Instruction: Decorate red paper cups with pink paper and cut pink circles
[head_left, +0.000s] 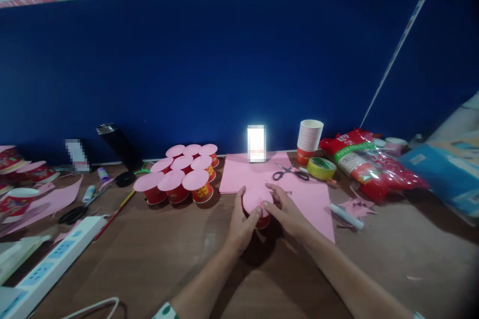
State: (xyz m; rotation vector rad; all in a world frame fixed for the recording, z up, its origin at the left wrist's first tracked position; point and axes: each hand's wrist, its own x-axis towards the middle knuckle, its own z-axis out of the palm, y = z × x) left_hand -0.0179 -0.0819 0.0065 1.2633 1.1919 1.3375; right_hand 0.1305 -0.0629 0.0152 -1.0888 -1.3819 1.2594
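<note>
Cup: red cup [263, 221] under a pink disc [255, 199], at the pink sheet's [310, 199] near edge.
Left hand [241, 222]: clasping the cup.
Right hand [286, 212]: clasping it too.
Risk: uneven pressing could skew the disc or tip the cup.
Left of sheet: 9 capped cups [183, 179].

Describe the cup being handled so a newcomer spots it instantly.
On the brown table before the blue wall, find the pink paper sheet at centre. At its near-left edge stands a red cup capped with a pink disc. Unlike the cluster of similar cups to its left, it stands alone, with left hand and right hand holding it.
</note>
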